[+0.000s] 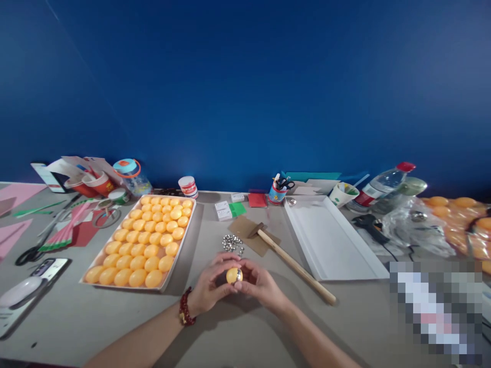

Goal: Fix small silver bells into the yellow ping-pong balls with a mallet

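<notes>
An orange ping-pong ball [231, 276] is held between my two hands, just above the table near its front middle. A shiny silver piece shows on the ball's right side; its kind is too small to tell. My left hand [209, 282] curls around the ball from the left, a dark red bead bracelet [186, 306] on its wrist. From the right, my right hand [261, 282] closes on it with thumb and fingertips. Just beyond my fingers lies a loose pile of small shiny silver pieces [232, 244].
Left stands a shallow box [164, 283] of orange balls. On the right are a wooden-handled hammer [295, 266] on brown sheets, a white tray [333, 245], a glue gun [370, 228] and a bottle [383, 186]. Scissors [30, 254] and a phone [53, 268] lie far left.
</notes>
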`<state>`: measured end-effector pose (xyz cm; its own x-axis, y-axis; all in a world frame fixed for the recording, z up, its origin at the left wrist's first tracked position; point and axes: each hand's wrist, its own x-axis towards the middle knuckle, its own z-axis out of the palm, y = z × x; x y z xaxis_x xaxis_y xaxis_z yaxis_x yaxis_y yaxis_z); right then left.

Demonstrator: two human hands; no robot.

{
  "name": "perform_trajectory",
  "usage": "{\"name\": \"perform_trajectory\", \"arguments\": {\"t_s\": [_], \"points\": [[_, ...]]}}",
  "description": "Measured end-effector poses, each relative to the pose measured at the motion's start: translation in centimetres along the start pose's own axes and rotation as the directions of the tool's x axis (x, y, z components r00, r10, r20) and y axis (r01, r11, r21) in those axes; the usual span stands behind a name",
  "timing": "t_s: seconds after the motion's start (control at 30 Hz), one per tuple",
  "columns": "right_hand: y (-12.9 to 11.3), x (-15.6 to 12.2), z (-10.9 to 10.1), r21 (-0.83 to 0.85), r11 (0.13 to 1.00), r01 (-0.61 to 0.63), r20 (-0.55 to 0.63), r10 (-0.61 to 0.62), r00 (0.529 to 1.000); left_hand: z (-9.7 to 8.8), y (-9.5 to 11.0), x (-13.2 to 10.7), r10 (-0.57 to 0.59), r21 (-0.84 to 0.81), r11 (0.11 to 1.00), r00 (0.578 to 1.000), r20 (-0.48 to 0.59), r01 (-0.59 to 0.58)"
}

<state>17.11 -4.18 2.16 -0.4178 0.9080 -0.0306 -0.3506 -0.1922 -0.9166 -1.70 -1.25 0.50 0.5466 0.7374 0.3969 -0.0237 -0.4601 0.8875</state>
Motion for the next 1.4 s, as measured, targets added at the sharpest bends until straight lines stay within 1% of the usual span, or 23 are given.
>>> {"name": "perform_trajectory", "arguments": {"t_s": [0.2, 0.33, 0.43, 0.6, 0.67, 0.93, 1.03, 1.17, 1.3, 1.4], "points": [[0.3, 0.1, 0.0, 0.035, 0.999, 0.027, -0.009, -0.027, 1.000, 0.1, 0.4, 0.1, 0.008, 0.018, 1.000, 1.000, -0.006, -0.008], [0.1, -0.1, 0.2, 0.031, 1.000, 0.005, -0.021, -0.004, 1.000, 0.0, 0.4, 0.0, 0.023, -0.008, 1.000, 1.000, -0.005, -0.023], [0.2, -0.2, 0.2, 0.060, 0.998, -0.018, -0.011, 0.018, 1.000, 0.0, 0.1, -0.1, 0.002, -0.035, 0.999, 1.000, -0.001, -0.002], [1.1, -0.3, 0.1, 0.118, 0.991, -0.059, 0.018, 0.058, 0.998, 0.2, -0.2, -0.1, -0.034, -0.098, 0.995, 0.996, -0.082, 0.026], [1.3, -0.3, 0.1, 0.119, 0.991, -0.056, 0.018, 0.054, 0.998, 0.3, -0.3, -0.1, -0.041, -0.132, 0.991, 0.995, -0.095, 0.028], [0.9, -0.1, 0.0, -0.009, 1.000, 0.026, -0.016, -0.026, 1.000, 0.5, -0.2, 0.0, -0.064, -0.240, 0.969, 0.997, -0.035, 0.054], [1.0, 0.0, -0.1, -0.029, 0.999, 0.039, -0.036, -0.040, 0.999, 0.6, 0.0, 0.0, -0.100, -0.248, 0.964, 0.995, -0.018, 0.093], [1.1, -0.1, -0.2, -0.012, 1.000, 0.026, -0.050, -0.026, 0.998, 0.6, 0.0, 0.2, -0.079, -0.190, 0.979, 0.996, -0.038, 0.070], [1.5, -0.1, -0.4, 0.058, 0.998, -0.001, -0.084, 0.006, 0.996, 0.6, -0.3, 0.4, -0.098, -0.222, 0.971, 0.995, -0.022, 0.090], [1.8, -0.1, -0.7, 0.045, 0.999, -0.025, -0.091, 0.029, 0.995, 0.5, -0.6, 0.3, -0.099, -0.234, 0.967, 0.995, 0.006, 0.098]]}}
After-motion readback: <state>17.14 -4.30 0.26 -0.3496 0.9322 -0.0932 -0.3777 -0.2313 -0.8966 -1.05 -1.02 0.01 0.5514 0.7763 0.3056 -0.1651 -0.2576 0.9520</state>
